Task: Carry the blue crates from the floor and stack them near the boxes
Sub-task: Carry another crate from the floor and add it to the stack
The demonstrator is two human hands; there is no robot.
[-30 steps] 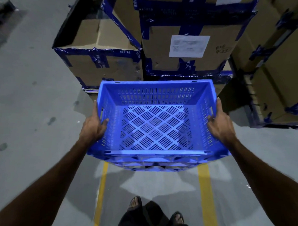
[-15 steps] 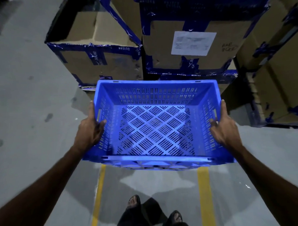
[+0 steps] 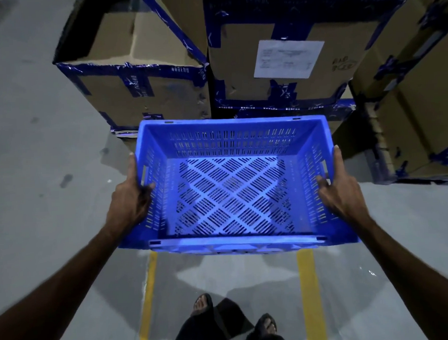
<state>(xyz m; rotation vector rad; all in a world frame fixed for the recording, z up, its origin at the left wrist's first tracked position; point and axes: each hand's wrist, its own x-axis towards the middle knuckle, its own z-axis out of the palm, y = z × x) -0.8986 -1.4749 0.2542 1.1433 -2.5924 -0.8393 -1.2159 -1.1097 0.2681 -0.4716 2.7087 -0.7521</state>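
Observation:
I hold an empty blue slotted crate in front of me, above the floor. My left hand grips its left side wall, thumb over the rim into the crate. On the right side wall, my right hand grips the same way. The crate's far edge is close to the stacked cardboard boxes taped in blue. Its underside is hidden from view.
More taped boxes stand at the left and right. Two yellow lines run along the grey concrete floor under me. My feet in sandals are at the bottom.
The crate and both hands have moved forward, nearer to the boxes, and the crate sits lower in view. Both grips are unchanged.

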